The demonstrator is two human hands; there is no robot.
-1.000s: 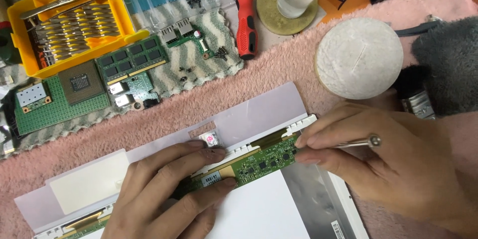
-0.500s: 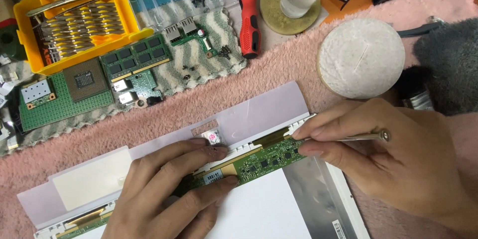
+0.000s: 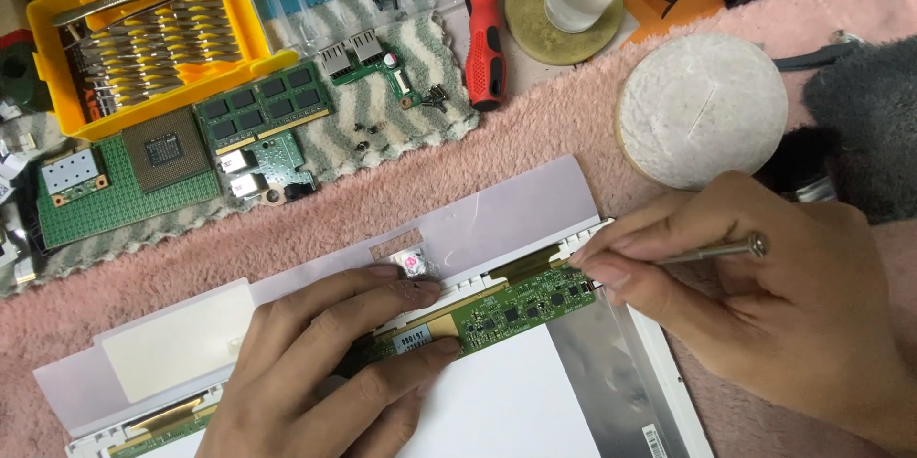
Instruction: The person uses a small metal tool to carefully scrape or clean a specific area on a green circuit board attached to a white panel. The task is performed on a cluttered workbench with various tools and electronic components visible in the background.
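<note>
Head view: a flat display panel [image 3: 497, 401] lies near centre on the pink fleece mat [image 3: 535, 157], with a narrow green circuit strip [image 3: 516, 307] running along its far edge. Left hand [image 3: 325, 372] rests flat, fingers extended, index and middle fingertips pressing the strip's left portion beside a small white label. Right hand [image 3: 764, 305] is closed in a pinch around a thin metal tool [image 3: 712, 251], its tip hidden under the fingers at the strip's right end. Judgement: the strip looks thin, light, brittle and easily cracked; the panel itself is stiff but fragile. Hold is best taken at the white frame edges, not on components. Far left sit a yellow tray [image 3: 143, 0], a loose green board [image 3: 124, 181] and a red screwdriver [image 3: 485, 42]; a white disc [image 3: 702, 109] lies far right.
</note>
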